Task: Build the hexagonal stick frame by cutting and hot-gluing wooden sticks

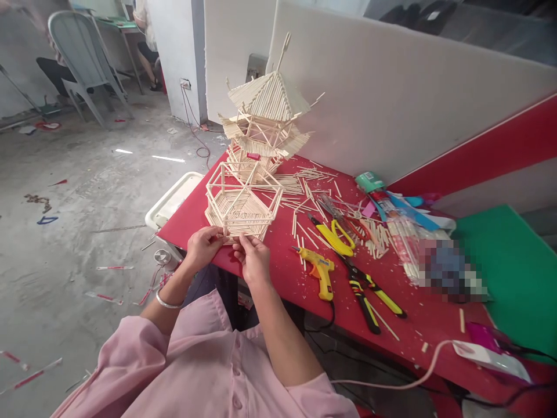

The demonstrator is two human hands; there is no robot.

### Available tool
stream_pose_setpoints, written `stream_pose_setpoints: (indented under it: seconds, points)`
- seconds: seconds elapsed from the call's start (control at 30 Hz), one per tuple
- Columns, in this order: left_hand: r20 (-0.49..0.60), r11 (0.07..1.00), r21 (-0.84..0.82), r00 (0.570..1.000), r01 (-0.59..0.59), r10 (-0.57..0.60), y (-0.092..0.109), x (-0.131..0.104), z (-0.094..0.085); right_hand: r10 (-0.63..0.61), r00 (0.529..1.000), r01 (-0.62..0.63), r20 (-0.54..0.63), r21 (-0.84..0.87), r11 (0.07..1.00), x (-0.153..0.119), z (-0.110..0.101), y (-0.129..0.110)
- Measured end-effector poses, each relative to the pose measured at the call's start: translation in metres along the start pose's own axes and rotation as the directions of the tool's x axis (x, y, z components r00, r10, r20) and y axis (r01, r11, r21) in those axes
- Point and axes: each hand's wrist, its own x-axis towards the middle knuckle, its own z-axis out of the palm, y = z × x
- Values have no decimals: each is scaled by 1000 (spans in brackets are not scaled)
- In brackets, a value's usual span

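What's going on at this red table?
A person in a pink shirt has both hands at the near edge of an open frame of pale sticks: the left hand and the right hand are close together, fingertips drawn in. What exactly they pinch is too small to tell. Behind the frame stands a taller, roofed stick model. Loose sticks lie scattered, and a yellow glue gun rests on the table to the right, unheld.

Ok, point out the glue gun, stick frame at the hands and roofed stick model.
Glue gun [321,267], head view: yellow body.
Stick frame [242,213], head view: its base.
Roofed stick model [265,100], head view: upper roof.
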Motion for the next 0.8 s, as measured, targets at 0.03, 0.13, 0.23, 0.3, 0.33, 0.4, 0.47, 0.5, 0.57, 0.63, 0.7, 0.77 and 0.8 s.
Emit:
stream_pose_setpoints:
  seconds: [0.03, 0.13, 0.23, 0.3, 0.33, 0.4, 0.47, 0.5, 0.57, 0.63, 0.7, 0.77, 0.8]
  points:
    - [0, 1000, 2, 1000, 2, -2, 0, 0, 0, 0, 1000, 0, 1, 3, 1000, 0, 0, 0]
    - [-5, 1000, 9, 1000, -3, 3, 1, 0, -1, 3, 1000, -3, 9, 10, 1000, 0, 0, 0]
    - [-5, 1000, 9, 1000, -9, 9, 2, 0, -1, 4, 1000, -5, 17, 18, 1000, 1, -1, 1]
    - [-6, 1000, -3, 1000, -10, 10, 2, 0, -1, 5, 1000, -6, 21, 23, 1000, 1, -1, 0]
    - [-8, 1000, -9, 1000, -12, 12, 1, -1, 0, 6, 1000, -7, 22, 25, 1000, 1, -1, 0]
    - [-15, 1000, -12, 1000, -17, 17, 1, -1, 0, 9, 1000, -10, 27, 27, 1000, 0, -1, 0]
    - [-28, 1000, -12, 999, -25, 24, 0, -1, 1, 14, 999, -14, 32, 26, 1000, 0, 0, 0]
    - [-40, 999, -16, 999, -31, 31, -1, 0, 1, 16, 999, -17, 34, 25, 1000, 0, 1, 0]
    - [-66, 998, -33, 996, -54, 52, -1, -1, 2, 21, 999, -21, 37, 24, 999, -1, 2, -1]
    - [-116, 995, -52, 991, -81, 74, -1, -2, 2, 25, 999, -26, 40, 25, 999, -1, 3, -1]
    - [-228, 993, -71, 971, -93, 74, 2, -8, 3, 29, 999, -31, 45, 28, 999, -1, 4, -1]
    - [-388, 991, -117, 922, -67, 16, 7, -16, 4, 35, 998, -36, 51, 32, 999, -1, 4, -2]
    - [-454, 986, -162, 890, -37, -41, 11, -22, 5, 37, 998, -39, 54, 35, 999, -1, 4, -3]
